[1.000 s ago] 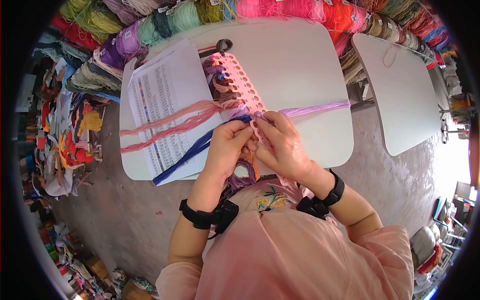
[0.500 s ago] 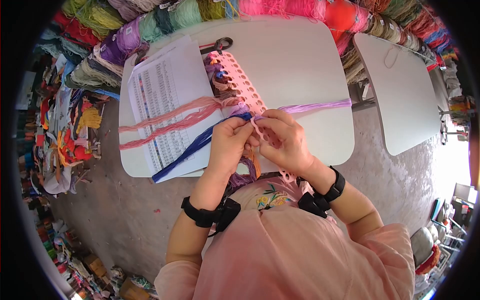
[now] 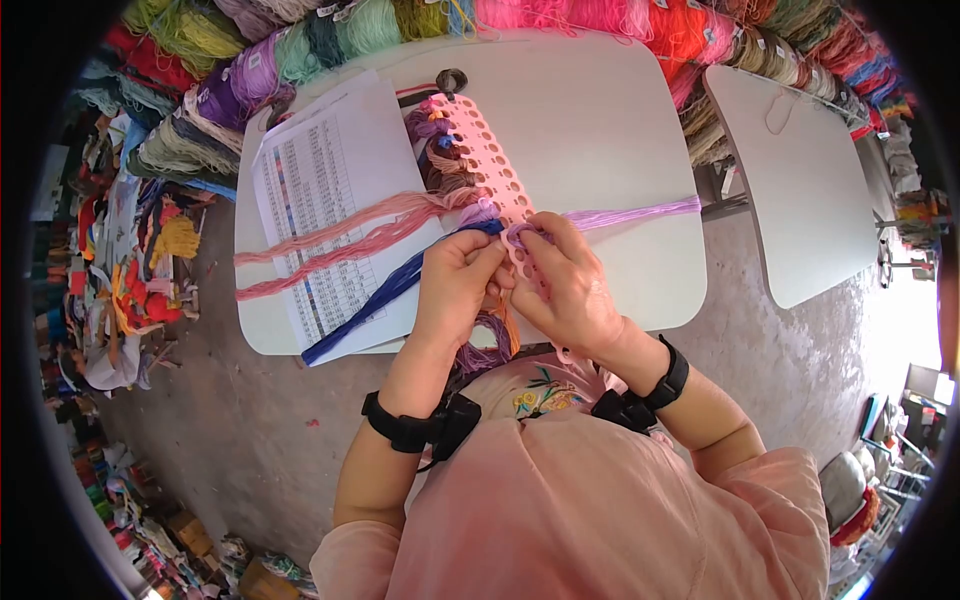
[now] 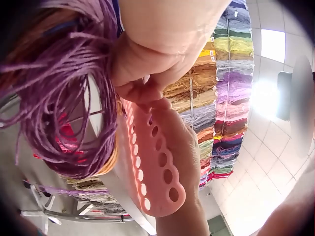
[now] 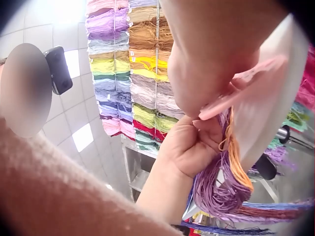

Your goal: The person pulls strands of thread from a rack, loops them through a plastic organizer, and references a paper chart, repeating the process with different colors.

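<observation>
Between both hands is a pink perforated thread card [image 3: 490, 160], hung along its left edge with knotted embroidery floss. My left hand [image 3: 455, 290] pinches at the card's left edge, where a blue bundle of floss [image 3: 385, 285] trails down over the paper. Curled about the near part of the card, my right hand [image 3: 570, 285] has its fingertips at a loop of lilac floss [image 3: 630, 215] stretching away to the right. Below the left hand hangs a loop of purple floss [image 4: 93, 132], and orange floss [image 5: 237, 167] hangs beside it. Fingers hide part of the card.
Two pink strands of floss [image 3: 330, 265] lie across a printed chart [image 3: 310, 180] on the white table [image 3: 600, 120]. A dark looped thing [image 3: 452, 80] sits at the card's far end. Yarn bundles [image 3: 370, 35] line the back; a second white table [image 3: 800, 190] stands right.
The card's near part tilted up in the right hand, then lay flatter again. The right fingers shifted slightly over the lilac loop, while the left hand kept nearly the same place.
</observation>
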Available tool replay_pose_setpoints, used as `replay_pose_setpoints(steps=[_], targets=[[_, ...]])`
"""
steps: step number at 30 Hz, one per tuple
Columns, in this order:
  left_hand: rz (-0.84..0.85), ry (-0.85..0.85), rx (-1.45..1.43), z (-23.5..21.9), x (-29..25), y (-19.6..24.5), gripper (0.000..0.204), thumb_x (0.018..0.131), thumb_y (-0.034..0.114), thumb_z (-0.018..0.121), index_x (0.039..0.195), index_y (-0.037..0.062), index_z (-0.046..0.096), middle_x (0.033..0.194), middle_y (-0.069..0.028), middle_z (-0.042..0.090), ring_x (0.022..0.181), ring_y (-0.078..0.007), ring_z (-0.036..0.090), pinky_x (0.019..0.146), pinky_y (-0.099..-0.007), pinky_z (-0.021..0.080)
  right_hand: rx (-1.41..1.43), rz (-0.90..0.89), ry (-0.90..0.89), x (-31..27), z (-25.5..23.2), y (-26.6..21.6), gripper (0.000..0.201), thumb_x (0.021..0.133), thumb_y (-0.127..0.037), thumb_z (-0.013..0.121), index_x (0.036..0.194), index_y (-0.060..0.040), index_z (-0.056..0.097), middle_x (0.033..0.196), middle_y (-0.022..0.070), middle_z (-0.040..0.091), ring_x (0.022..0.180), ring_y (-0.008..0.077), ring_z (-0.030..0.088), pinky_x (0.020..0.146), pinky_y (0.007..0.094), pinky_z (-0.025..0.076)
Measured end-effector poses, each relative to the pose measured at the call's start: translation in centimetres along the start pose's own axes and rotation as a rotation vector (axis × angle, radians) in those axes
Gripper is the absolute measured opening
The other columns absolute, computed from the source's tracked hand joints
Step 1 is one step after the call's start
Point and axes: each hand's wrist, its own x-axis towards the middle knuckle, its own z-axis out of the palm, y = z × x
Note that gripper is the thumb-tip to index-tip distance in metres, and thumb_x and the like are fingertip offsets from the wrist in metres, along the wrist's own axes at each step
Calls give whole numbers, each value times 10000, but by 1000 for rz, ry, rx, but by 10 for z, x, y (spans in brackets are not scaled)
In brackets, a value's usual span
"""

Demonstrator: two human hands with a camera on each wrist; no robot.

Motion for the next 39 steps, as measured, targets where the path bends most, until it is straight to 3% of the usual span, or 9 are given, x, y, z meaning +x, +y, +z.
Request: replay_pose_setpoints(steps=[10, 15, 19, 25, 29, 36, 39], targets=[[-82, -77, -99, -8, 0, 2, 113, 816, 111, 516, 778, 14, 561, 608, -36, 568, 498, -57, 480, 430, -163, 373, 97, -6, 18, 5, 0, 5, 327, 575, -99, 608, 887, -6, 573, 963, 168, 509, 791, 312, 526, 675, 360, 450], [-79, -8, -38, -3, 1, 5, 107, 814, 95, 513, 777, 3, 555, 611, -43, 572, 477, -58, 477, 435, -162, 369, 207, 64, -35, 12, -2, 7, 320, 553, -98, 619, 856, -4, 569, 910, 136, 510, 750, 292, 517, 646, 347, 447], [-8, 32, 17, 4, 3, 2, 105, 814, 76, 501, 772, -7, 550, 586, -40, 559, 464, -60, 478, 434, -168, 359, 149, 8, 10, 12, 0, 11, 325, 551, -101, 623, 857, -12, 556, 899, 123, 508, 742, 280, 511, 640, 344, 444], [-19, 59, 83, 3, -2, 3, 116, 824, 72, 476, 856, -29, 523, 646, -55, 550, 485, -72, 478, 413, -178, 335, 147, 44, 4, 11, 2, 12, 333, 540, -83, 615, 859, -22, 545, 880, 133, 491, 758, 288, 507, 638, 346, 442], [-12, 85, -159, -37, -21, 12, 164, 825, 90, 485, 929, -35, 505, 743, -91, 562, 508, -86, 487, 407, -180, 339, 156, 36, -17, 9, 6, 15, 335, 527, -59, 600, 855, -23, 544, 849, 129, 474, 768, 292, 503, 631, 356, 442], [-235, 144, -204, -32, -17, 23, 194, 817, 156, 533, 888, -24, 531, 706, -86, 573, 473, -73, 477, 404, -167, 353, 120, -4, -82, 9, 9, 17, 327, 525, -57, 578, 848, -31, 530, 796, 113, 458, 751, 288, 488, 604, 368, 430], [-165, 149, 19, -31, -14, 13, 211, 807, 188, 554, 872, -12, 534, 678, -78, 568, 453, -65, 462, 388, -161, 330, 92, 2, -111, 9, 9, 15, 332, 529, -61, 571, 856, -32, 522, 793, 105, 463, 742, 287, 484, 593, 367, 421]])
